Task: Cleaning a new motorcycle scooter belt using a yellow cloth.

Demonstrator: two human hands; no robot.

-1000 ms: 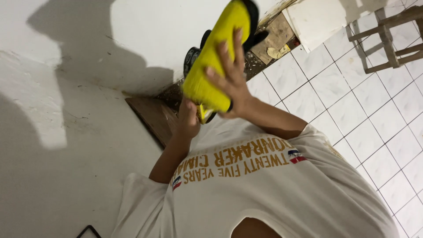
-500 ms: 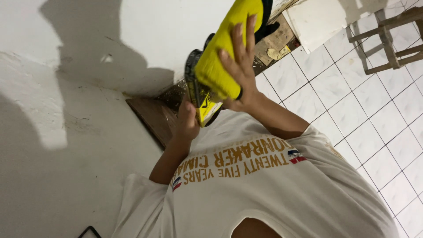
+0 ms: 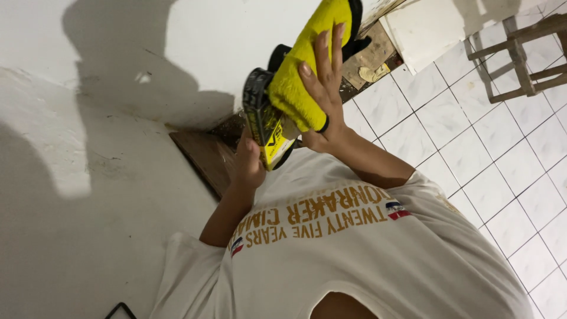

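While the left hand grips a black-and-yellow sandal, fingers curled,
the right hand presses a yellow cloth on it, fingers spread.

Right hand presses a yellow cloth against a black-and-yellow shoe.
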